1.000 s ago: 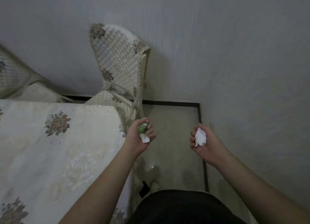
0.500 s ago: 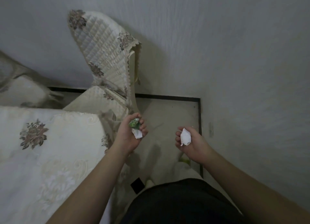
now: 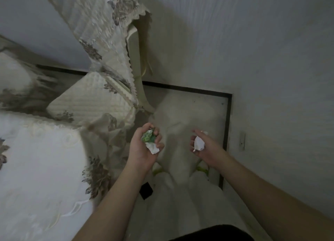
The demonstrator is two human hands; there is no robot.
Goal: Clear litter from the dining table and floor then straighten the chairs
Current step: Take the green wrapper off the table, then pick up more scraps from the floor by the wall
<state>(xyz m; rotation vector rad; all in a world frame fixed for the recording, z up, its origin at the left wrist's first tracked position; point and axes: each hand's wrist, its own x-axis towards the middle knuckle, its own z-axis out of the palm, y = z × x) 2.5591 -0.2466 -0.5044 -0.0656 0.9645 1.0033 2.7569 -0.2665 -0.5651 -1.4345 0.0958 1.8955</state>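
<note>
Green crumpled wrapper (image 3: 148, 137) and white paper scrap (image 3: 152, 148) bunched together in the left hand (image 3: 144, 148), fingers curled tight round both, the scrap poking out below the knuckles. Second white paper wad (image 3: 199, 143) lying in the right hand (image 3: 205, 147), palm up, fingers loosely cupped round it rather than clenched. Both hands held apart over a white bag (image 3: 178, 132) (a bin liner, apparently, with yellow-green drawstring loops (image 3: 202, 168) at its edge) on the floor in the corner. To the left, the dining table (image 3: 36, 168) under a cream floral cloth, its corner just beside the left forearm. Beyond, a chair (image 3: 94, 47) in a quilted floral cover, tilted towards the wall (image 3: 253, 51), its seat close against the table edge. Dark skirting (image 3: 226, 123) framing the floor patch.
</note>
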